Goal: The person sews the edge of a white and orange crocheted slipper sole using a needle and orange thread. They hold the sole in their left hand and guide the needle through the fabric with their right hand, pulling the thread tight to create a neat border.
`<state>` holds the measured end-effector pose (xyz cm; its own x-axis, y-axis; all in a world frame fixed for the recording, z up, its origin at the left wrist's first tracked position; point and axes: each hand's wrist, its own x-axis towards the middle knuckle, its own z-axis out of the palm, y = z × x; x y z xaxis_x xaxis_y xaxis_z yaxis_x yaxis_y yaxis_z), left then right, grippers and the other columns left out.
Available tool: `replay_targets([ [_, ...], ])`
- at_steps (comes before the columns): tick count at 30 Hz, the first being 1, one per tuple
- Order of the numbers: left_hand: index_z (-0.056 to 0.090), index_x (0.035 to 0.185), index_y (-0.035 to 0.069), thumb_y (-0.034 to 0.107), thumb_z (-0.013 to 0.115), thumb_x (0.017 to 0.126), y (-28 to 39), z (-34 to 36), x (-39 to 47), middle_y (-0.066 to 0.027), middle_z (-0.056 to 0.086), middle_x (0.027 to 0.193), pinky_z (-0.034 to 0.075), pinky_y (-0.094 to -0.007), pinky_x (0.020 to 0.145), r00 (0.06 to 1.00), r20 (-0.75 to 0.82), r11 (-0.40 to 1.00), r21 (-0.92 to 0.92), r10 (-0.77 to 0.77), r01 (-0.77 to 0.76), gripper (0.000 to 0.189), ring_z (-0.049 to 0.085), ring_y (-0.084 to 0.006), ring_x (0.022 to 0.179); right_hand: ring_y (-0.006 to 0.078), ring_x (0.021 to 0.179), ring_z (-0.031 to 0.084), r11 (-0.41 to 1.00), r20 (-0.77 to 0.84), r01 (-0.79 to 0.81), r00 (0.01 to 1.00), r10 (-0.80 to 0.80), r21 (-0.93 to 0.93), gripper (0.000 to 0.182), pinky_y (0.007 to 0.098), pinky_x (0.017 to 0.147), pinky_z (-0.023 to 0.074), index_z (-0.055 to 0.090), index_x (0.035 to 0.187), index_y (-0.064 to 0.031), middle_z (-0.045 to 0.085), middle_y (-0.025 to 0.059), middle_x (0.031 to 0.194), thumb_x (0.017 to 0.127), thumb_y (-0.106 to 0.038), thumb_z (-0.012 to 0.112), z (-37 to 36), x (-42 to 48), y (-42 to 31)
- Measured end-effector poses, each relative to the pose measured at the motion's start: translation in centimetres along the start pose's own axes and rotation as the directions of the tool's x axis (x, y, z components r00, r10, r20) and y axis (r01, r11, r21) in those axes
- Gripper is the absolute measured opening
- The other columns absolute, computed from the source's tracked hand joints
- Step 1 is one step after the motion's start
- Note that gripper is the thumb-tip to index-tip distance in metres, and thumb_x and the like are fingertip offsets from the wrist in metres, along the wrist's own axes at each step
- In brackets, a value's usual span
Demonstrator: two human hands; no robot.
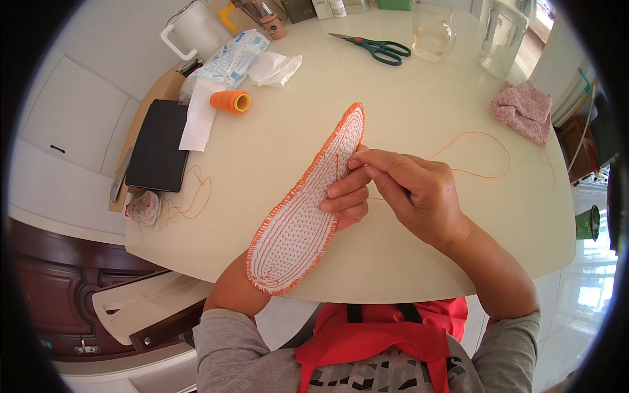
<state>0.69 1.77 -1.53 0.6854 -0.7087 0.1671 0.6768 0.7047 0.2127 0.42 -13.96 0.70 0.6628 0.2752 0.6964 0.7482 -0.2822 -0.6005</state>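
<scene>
A white shoe insole point(307, 221) with an orange overcast edge and rows of stitches is held tilted above the table. My left hand point(349, 199) grips its right edge, fingers over the stitched face and the palm hidden behind. At the upper part of the insole, my right hand point(417, 191) pinches a thin sewing needle point(348, 154) between thumb and forefinger. The needle's tip is at the insole's face; whether it has pierced the cloth I cannot tell. Orange thread point(509, 159) loops out on the table beyond my right hand. Another short stretch of thread lies across the insole.
An orange thread spool point(230, 101) lies left, near a black flat case point(159, 145), a tissue pack point(236, 56) and tangled thread point(209, 189). Green-handled scissors point(376, 48), a glass pitcher point(432, 34) and a glass jar point(502, 42) stand far back. A pink cloth point(523, 110) sits right.
</scene>
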Motion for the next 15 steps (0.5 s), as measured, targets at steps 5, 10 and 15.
replay_targets([
  [5, 0.043, 0.087, 0.004, 0.03, 0.046, 0.087, 0.1, -0.1, -0.1, -0.0004, 0.043, 0.055, 0.033, -0.0211, 0.038, 0.999, -0.046, 0.999, 0.039, 0.012, -0.011, 0.026, 0.042, -0.0087, 0.039, 0.0216, 0.066, 0.063, 1.0, 0.012, 0.008, 1.0, -0.007, -0.027, 0.017, 0.028, 0.052, 0.0493, 0.059, 0.093, -0.0044, 0.064, 0.0071, 0.079, 0.077, -0.002, 0.056, -0.2, 0.1, 0.0],
  [10, 0.044, 0.086, 0.003, 0.035, 0.043, 0.088, 0.4, 0.5, 0.3, 0.0003, 0.039, 0.053, 0.03, -0.0213, 0.035, 0.99, -0.1, 0.95, 0.304, 0.103, -0.069, 0.032, 0.039, -0.0086, 0.036, 0.0228, 0.064, 0.062, 0.998, 0.055, -0.04, 0.998, 0.043, -0.047, 0.018, 0.0277, 0.051, 0.0486, 0.058, 0.093, -0.0045, 0.063, 0.0094, 0.075, 0.075, 0.0, 0.056, -1.1, 0.4, -0.6],
  [15, 0.045, 0.076, 0.008, 0.027, 0.043, 0.088, -0.5, 1.7, 0.7, 0.002, 0.035, 0.045, 0.021, -0.0201, 0.026, 0.885, -0.39, 0.87, 0.492, 0.253, -0.032, 0.022, 0.029, -0.0072, 0.029, 0.0233, 0.06, 0.061, 0.993, 0.04, -0.042, 0.998, 0.047, -0.107, 0.015, 0.0285, 0.047, 0.0462, 0.057, 0.089, -0.0041, 0.062, 0.0108, 0.07, 0.075, 0.001, 0.057, -1.0, 0.3, -0.5],
])
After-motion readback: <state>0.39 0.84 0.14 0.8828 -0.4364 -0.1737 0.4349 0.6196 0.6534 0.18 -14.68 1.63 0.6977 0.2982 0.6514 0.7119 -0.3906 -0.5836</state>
